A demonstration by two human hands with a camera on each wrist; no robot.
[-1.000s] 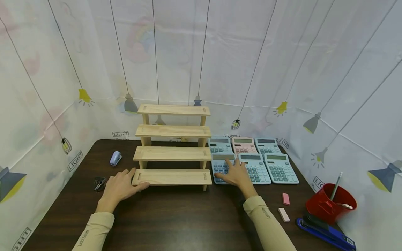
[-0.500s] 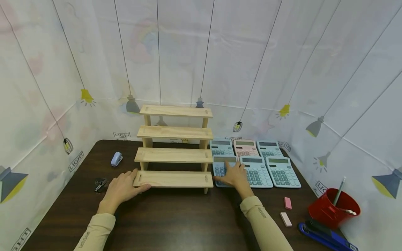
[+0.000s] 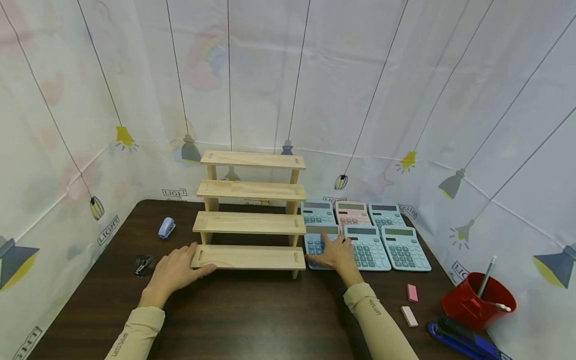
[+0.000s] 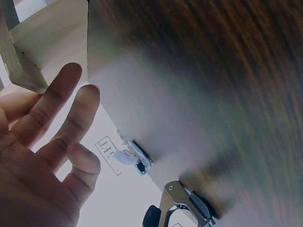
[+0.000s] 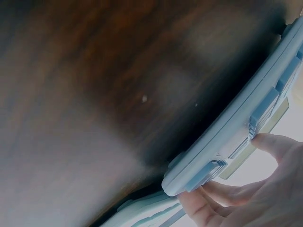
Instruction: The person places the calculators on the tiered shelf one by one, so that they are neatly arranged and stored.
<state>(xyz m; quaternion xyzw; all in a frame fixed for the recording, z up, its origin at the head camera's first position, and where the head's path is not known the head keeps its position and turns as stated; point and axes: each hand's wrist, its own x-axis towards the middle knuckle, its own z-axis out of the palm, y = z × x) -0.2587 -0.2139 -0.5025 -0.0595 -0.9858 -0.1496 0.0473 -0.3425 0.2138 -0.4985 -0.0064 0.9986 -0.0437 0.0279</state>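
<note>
My left hand [image 3: 173,276] lies at the left end of the lowest shelf of a stepped wooden rack [image 3: 247,257]. Its thumb reaches along the shelf's front edge. In the left wrist view the fingers [image 4: 78,111] are loosely extended beside the wooden end. My right hand [image 3: 335,255] spans the front-left blue calculator [image 3: 317,244], thumb by its left edge. One fingertip meets the keys, and other fingers curl at the right edge, as the right wrist view shows. That calculator [image 5: 236,113] lies in the front row beside another blue calculator [image 3: 366,248]; its underside is in shadow.
Further calculators stand in two rows, one pink [image 3: 352,213]. At right lie a pink eraser [image 3: 412,293], a white eraser [image 3: 409,316], a blue stapler [image 3: 468,340] and a red cup [image 3: 474,302] with pens. A small stapler [image 3: 167,228] and black staple remover [image 3: 143,264] lie left.
The head view has tilted slightly. My right hand has shifted a little left across the front-left calculator. My left hand stays at the rack's lowest shelf.
</note>
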